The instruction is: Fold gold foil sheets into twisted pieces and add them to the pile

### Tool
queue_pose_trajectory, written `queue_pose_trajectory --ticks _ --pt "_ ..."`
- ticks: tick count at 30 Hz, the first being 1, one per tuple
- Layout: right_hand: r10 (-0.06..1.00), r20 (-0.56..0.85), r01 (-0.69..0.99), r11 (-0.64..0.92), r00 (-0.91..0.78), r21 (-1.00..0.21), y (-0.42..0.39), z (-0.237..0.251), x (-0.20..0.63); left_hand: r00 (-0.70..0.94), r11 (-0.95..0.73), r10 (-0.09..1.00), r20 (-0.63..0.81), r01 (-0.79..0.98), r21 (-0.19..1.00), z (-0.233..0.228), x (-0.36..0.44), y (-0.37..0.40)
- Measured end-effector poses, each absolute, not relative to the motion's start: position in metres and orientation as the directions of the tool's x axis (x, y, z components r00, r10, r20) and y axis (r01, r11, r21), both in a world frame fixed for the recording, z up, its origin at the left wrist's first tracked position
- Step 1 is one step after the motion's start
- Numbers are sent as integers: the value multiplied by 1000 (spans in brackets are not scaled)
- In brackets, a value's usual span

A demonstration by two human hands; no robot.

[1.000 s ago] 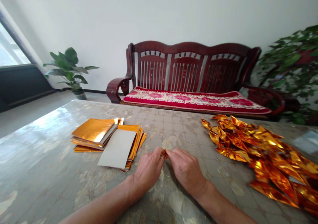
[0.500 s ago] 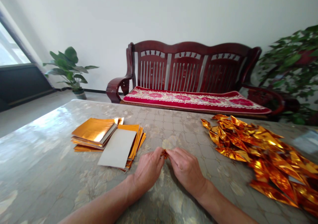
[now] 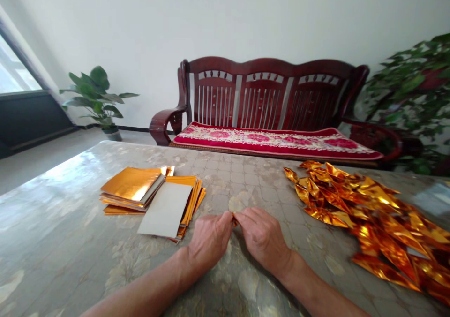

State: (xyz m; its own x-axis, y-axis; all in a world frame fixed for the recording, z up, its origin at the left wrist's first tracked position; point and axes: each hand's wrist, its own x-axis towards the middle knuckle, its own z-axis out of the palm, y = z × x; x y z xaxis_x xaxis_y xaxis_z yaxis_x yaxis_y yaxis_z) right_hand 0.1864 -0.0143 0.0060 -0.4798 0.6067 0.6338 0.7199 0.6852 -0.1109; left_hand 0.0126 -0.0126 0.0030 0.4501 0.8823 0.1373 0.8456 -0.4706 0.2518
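My left hand point(image 3: 211, 236) and my right hand point(image 3: 262, 235) meet over the middle of the table, fingertips pinched together. Between them shows a small bit of gold foil paper point(image 3: 234, 220); most of that piece is hidden by the fingers. Left of my hands lie two overlapping stacks of foil sheets: one with a shiny gold sheet point(image 3: 130, 183) on top, the other topped by a sheet with its dull grey side point(image 3: 167, 209) up. To the right spreads a heap of folded gold foil pieces point(image 3: 369, 209) with pointed ends.
The table point(image 3: 87, 256) has a patterned, glossy cover. Behind it stands a dark red wooden bench point(image 3: 260, 99) with a floral red cushion point(image 3: 277, 141). A clear plastic bag point(image 3: 434, 200) lies at the right. Potted plants point(image 3: 100, 92) stand at both sides.
The fingertips have closed in further, so less of the gold foil shows between them. The stacks and the heap stay as they were.
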Motion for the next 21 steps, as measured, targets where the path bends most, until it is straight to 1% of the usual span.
queue_pose_trajectory --ticks 4,10,13,16,21 --pt "622 623 726 677 -474 -123 -13 5 187 447 -465 885 127 855 228 5 14 -12" --pt "715 563 740 625 -414 -250 -12 3 186 396 -417 908 138 886 204 8 18 -8" --pt "737 563 746 600 -376 -288 -14 3 184 378 -402 915 142 887 226 9 20 -7" --pt "744 558 745 595 -368 -302 -15 3 183 391 -414 910 138 875 251 9 20 -8" --pt "741 561 739 600 -368 -308 -15 4 182 396 -414 910 123 874 254 8 20 -9"
